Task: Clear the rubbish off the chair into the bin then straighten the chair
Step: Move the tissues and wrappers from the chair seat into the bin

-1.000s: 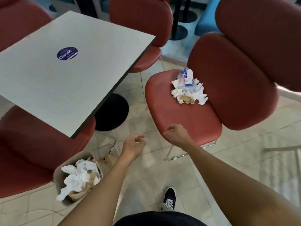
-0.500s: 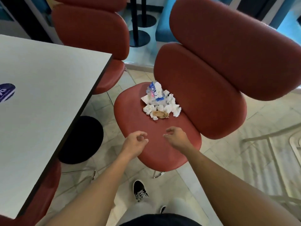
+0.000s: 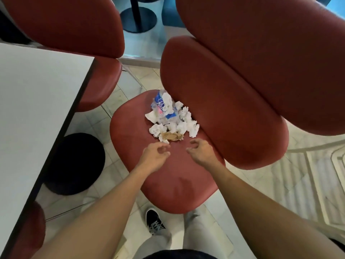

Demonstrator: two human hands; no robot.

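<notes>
A heap of rubbish lies at the back of the red chair seat: crumpled white tissues, a clear and blue plastic wrapper and a brown paper scrap. Both hands hover over the seat just in front of the heap. My left hand has loosely curled fingers and holds nothing, its fingertips near the brown scrap. My right hand is spread with bent fingers, also empty. The bin is out of view.
The grey table stands at the left with its black round base on the tiled floor. Another red chair sits behind the table. The chair's backrest rises right of the heap. My shoe is below the seat.
My view has swung from the table and bin towards the chair and closer in. Both hands have moved forward over the seat to just short of the rubbish. The bin has left the view.
</notes>
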